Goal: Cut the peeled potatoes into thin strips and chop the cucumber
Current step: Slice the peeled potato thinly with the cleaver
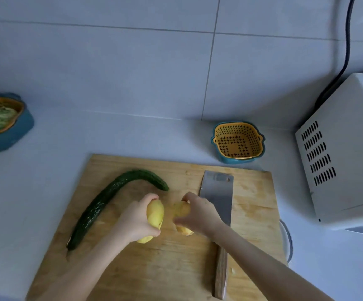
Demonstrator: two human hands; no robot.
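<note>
Left potato, peeled and yellow, is at the middle of the board, with the left grip curled round it from the left. Right potato is just beside it, with a small gap between, grasped by the right grip, thumb and fingers wrapped round it. Whether either potato rests on the board I cannot tell.

The cucumber, whole and curved, lies on the board's left part, running from near the left edge toward the middle. The knife lies flat on the right part, blade toward the far edge, under the right forearm. On the table a yellow basket stands just beyond the board's far right corner.
</note>
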